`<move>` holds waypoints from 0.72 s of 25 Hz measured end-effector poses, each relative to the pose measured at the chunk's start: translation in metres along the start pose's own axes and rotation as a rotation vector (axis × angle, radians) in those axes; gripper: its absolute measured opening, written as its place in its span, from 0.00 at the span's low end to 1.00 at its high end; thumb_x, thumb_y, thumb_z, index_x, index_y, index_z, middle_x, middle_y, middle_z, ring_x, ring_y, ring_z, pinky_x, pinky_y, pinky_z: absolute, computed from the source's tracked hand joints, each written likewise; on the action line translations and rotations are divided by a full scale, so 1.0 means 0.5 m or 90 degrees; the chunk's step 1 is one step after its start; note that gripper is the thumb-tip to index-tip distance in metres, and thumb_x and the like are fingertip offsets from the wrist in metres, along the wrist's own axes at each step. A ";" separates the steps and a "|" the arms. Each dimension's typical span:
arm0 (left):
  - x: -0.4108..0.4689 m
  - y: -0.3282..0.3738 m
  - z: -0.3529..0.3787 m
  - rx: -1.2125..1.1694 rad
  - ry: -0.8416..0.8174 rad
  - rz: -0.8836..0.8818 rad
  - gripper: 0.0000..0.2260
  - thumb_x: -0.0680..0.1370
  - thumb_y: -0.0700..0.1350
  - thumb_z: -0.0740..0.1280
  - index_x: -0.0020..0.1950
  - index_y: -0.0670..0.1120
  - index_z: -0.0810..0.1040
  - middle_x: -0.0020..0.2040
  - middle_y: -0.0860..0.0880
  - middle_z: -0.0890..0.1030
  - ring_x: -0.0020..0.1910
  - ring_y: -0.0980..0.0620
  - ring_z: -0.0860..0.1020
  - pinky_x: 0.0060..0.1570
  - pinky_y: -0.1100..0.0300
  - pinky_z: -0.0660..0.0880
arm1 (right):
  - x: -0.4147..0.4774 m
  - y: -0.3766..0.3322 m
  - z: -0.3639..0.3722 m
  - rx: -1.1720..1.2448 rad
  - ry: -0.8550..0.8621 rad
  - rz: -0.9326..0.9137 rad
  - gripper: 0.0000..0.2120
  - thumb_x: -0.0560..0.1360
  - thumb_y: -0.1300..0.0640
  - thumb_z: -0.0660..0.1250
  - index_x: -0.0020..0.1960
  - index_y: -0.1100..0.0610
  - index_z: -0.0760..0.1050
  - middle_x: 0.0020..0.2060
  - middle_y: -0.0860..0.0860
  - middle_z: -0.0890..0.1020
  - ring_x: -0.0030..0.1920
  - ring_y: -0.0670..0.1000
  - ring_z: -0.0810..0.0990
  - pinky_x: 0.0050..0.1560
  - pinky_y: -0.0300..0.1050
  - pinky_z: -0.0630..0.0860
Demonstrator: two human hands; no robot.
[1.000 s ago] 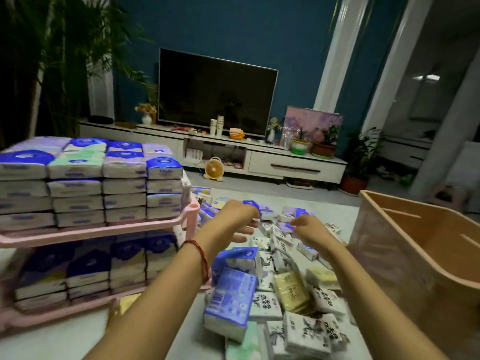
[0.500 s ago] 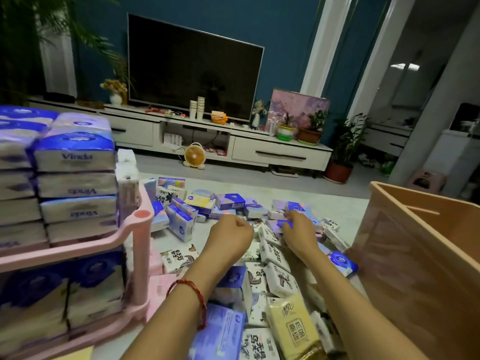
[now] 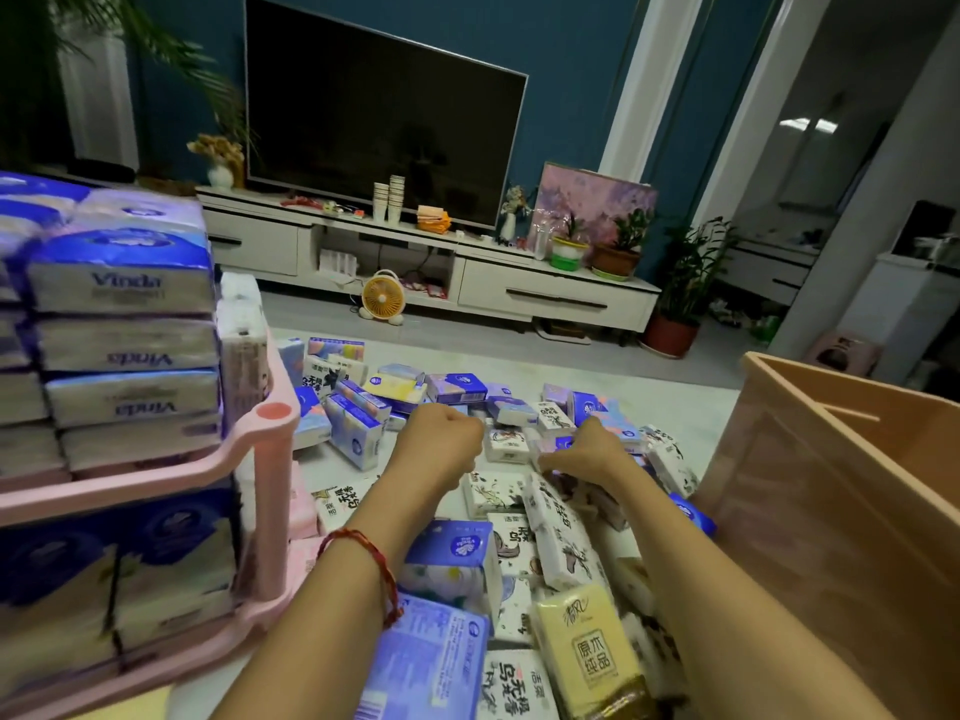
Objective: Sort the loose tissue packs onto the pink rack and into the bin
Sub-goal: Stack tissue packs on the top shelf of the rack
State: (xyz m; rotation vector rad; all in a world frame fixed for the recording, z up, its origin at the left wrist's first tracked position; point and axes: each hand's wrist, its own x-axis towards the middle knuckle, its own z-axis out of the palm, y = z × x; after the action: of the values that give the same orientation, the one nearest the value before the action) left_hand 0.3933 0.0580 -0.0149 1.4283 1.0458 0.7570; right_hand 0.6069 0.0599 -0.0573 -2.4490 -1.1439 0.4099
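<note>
Left hand [image 3: 441, 445] crept forward; grip hidden.

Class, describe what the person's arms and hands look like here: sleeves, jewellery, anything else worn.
No sleeves show on either arm; both are bare up to the frame edge. The left wrist carries a thin red cord bracelet. The left hand and right hand wear no gloves, and no rings or watch show from this angle.
</note>
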 end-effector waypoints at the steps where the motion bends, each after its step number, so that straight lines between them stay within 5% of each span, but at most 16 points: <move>1: -0.006 0.004 0.000 0.008 -0.004 0.012 0.07 0.78 0.39 0.58 0.40 0.46 0.69 0.43 0.43 0.73 0.42 0.49 0.70 0.41 0.58 0.67 | -0.017 -0.001 -0.008 0.050 0.024 -0.039 0.20 0.68 0.52 0.72 0.49 0.57 0.64 0.37 0.49 0.71 0.40 0.50 0.72 0.40 0.43 0.68; 4: -0.027 0.024 0.008 0.035 -0.031 0.050 0.10 0.79 0.47 0.59 0.38 0.48 0.68 0.42 0.45 0.72 0.43 0.48 0.72 0.46 0.57 0.70 | -0.090 -0.037 -0.074 0.307 -0.065 -0.146 0.26 0.67 0.61 0.72 0.60 0.58 0.65 0.51 0.53 0.76 0.42 0.47 0.74 0.41 0.39 0.72; 6: -0.038 0.038 0.023 0.026 -0.068 0.045 0.10 0.80 0.53 0.58 0.44 0.48 0.72 0.42 0.48 0.75 0.43 0.48 0.76 0.46 0.58 0.75 | -0.147 -0.065 -0.122 0.290 -0.191 -0.245 0.27 0.66 0.66 0.72 0.62 0.57 0.66 0.57 0.54 0.76 0.51 0.49 0.76 0.50 0.39 0.74; 8: -0.047 0.043 0.042 0.013 -0.096 0.035 0.12 0.80 0.50 0.57 0.54 0.43 0.72 0.41 0.46 0.77 0.33 0.52 0.76 0.32 0.64 0.74 | -0.195 -0.087 -0.154 0.186 -0.252 -0.325 0.26 0.68 0.68 0.71 0.61 0.53 0.67 0.58 0.51 0.75 0.56 0.49 0.75 0.54 0.39 0.76; 12: -0.063 0.049 0.055 0.003 -0.087 0.015 0.08 0.79 0.41 0.54 0.43 0.41 0.68 0.30 0.43 0.80 0.22 0.53 0.71 0.22 0.69 0.67 | -0.191 -0.039 -0.155 0.303 -0.160 -0.266 0.18 0.73 0.61 0.69 0.61 0.55 0.70 0.53 0.51 0.78 0.55 0.52 0.77 0.56 0.43 0.74; 13: -0.067 0.053 0.053 -0.024 -0.093 0.004 0.08 0.78 0.40 0.54 0.39 0.42 0.67 0.27 0.43 0.80 0.21 0.52 0.71 0.22 0.69 0.68 | -0.171 -0.008 -0.139 0.284 -0.069 -0.199 0.17 0.74 0.61 0.68 0.62 0.57 0.70 0.52 0.53 0.79 0.53 0.53 0.77 0.54 0.45 0.74; 15: -0.077 0.067 0.046 -0.061 -0.110 -0.006 0.08 0.77 0.38 0.55 0.37 0.43 0.65 0.29 0.41 0.79 0.20 0.51 0.74 0.23 0.66 0.71 | -0.126 0.066 -0.095 -0.001 0.056 -0.083 0.20 0.75 0.56 0.65 0.65 0.60 0.66 0.57 0.57 0.76 0.56 0.57 0.75 0.53 0.47 0.72; 18: -0.087 0.080 0.030 -0.080 -0.137 0.007 0.06 0.77 0.37 0.57 0.53 0.43 0.67 0.42 0.39 0.78 0.26 0.48 0.77 0.23 0.64 0.73 | -0.081 0.139 -0.028 -0.215 0.032 -0.050 0.26 0.75 0.44 0.61 0.66 0.57 0.65 0.66 0.58 0.70 0.66 0.59 0.68 0.60 0.49 0.70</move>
State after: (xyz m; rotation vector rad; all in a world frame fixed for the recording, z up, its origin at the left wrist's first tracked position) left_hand 0.3969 0.0142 0.0274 1.3754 0.8114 0.6490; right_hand 0.6333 -0.0153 -0.0743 -2.6671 -1.3785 0.1387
